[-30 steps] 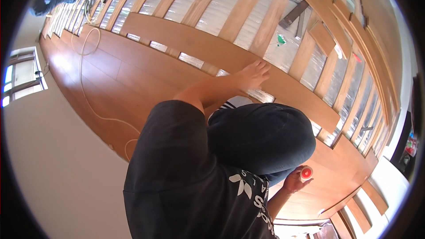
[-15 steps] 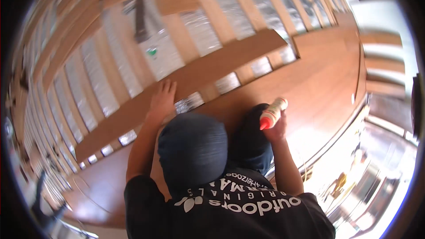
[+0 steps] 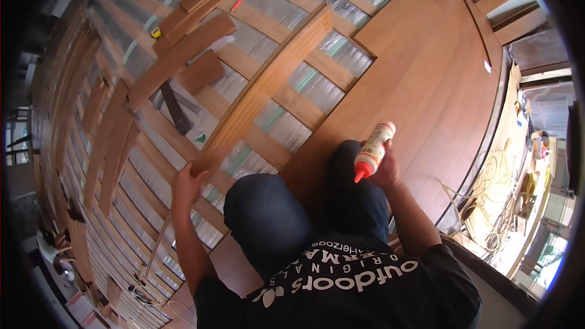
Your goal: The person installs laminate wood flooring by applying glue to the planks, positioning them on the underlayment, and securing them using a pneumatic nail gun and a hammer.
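Observation:
My left hand [image 3: 187, 186] is closed on the near-left end of a long wooden floorboard [image 3: 274, 76]. The board is tipped up on its side, its narrow grooved edge showing, and runs away to the upper right across the joists. In my right hand [image 3: 389, 167], above my right knee, is a white glue bottle [image 3: 379, 137] with a red nozzle pointing down and toward me. To the right of the raised board lies the laid brown flooring [image 3: 420, 85], which ends in a stepped edge.
Wooden joists [image 3: 298, 106] with shiny film between them stretch away to the left. On them lie loose boards [image 3: 183, 55], a dark flat bar [image 3: 175, 109], a yellow tape measure [image 3: 156, 32] and a red pen-like stick [image 3: 239, 1]. Coiled cables [image 3: 493, 201] sit at the right.
The floorboard has gone from lying flat to being tilted up on its side. My left hand has shifted left and down to its end. The glue bottle stays in my right hand.

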